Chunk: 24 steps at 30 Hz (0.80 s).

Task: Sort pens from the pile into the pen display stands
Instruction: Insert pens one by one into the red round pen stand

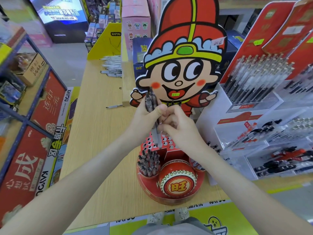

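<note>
Left hand (147, 117) around pens (150, 100)

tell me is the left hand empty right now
No, the left hand grips a bundle of pens, while the right hand pinches one pen over the red display stand.

Your right hand (179, 128) is curling over the pen (157, 135). Knuckles are hiding the fingertips, so exact contact isn't showing. Your left hand (145, 116) is swallowing the lower half of the bundle (150, 101); pens are overlapping, count isn't resolving. Your right forearm (211, 158) is blocking most of the stand's (169, 199) right cup (194, 164), contents staying unclear. Both hands are covering the upper rows of the hole grid (166, 143). Far pile (112, 65) is blurring out, too small for counting. Racks (257, 77) at right are smearing toward the edge; labels aren't reading. Both forearms are running off the bottom edge.
</note>
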{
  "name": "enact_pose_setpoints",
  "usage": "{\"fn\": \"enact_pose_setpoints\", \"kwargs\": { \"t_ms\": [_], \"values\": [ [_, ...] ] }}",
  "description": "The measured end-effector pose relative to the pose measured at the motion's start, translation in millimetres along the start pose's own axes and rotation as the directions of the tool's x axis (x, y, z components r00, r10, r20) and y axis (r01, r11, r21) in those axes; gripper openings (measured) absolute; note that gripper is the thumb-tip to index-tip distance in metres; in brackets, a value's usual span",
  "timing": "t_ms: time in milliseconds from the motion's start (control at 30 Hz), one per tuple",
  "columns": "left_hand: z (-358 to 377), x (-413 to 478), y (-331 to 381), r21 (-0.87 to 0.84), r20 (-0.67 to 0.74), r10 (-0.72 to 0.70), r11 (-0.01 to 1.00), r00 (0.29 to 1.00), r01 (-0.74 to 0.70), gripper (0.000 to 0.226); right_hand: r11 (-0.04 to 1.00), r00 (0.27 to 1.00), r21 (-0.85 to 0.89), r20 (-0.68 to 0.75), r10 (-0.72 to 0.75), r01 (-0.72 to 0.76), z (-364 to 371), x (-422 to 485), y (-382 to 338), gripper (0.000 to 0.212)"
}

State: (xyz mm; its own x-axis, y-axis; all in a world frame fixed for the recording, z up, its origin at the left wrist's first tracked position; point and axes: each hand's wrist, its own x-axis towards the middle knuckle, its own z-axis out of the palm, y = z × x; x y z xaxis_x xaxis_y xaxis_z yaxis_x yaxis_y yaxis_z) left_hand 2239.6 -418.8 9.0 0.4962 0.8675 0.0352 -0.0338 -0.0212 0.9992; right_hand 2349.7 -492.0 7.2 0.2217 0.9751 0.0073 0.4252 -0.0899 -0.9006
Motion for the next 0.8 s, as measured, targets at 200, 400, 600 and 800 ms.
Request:
{"fn": "enact_pose_setpoints", "kwargs": {
  "t_ms": [200,400,600,800],
  "values": [
    [1.4,-8.9,-8.4,0.0,-0.061,-0.049,0.999,0.997,0.049,0.012,1.0,1.0,0.01,0.018,0.019,-0.019,6.0,-2.1,4.6,0.037],
    [-0.2,-9.8,-10.5,-0.026,-0.092,-0.107,0.994,0.99,0.105,0.018,0.99,0.998,0.131,0.045,0.051,-0.056,8.6,0.3,0.9,0.043],
    [-1.6,-12.2,-14.2,-0.048,-0.094,-0.107,0.994,0.99,0.103,0.014,0.969,0.994,0.228,0.061,0.086,-0.097,12.7,3.2,3.1,0.04],
    [-12.7,-11.5,-13.3,-0.1,-0.055,-0.124,0.988,0.991,0.118,0.026,0.98,0.994,0.189,0.107,0.034,-0.054,-0.8,5.0,10.4,0.026]
  ]
}}
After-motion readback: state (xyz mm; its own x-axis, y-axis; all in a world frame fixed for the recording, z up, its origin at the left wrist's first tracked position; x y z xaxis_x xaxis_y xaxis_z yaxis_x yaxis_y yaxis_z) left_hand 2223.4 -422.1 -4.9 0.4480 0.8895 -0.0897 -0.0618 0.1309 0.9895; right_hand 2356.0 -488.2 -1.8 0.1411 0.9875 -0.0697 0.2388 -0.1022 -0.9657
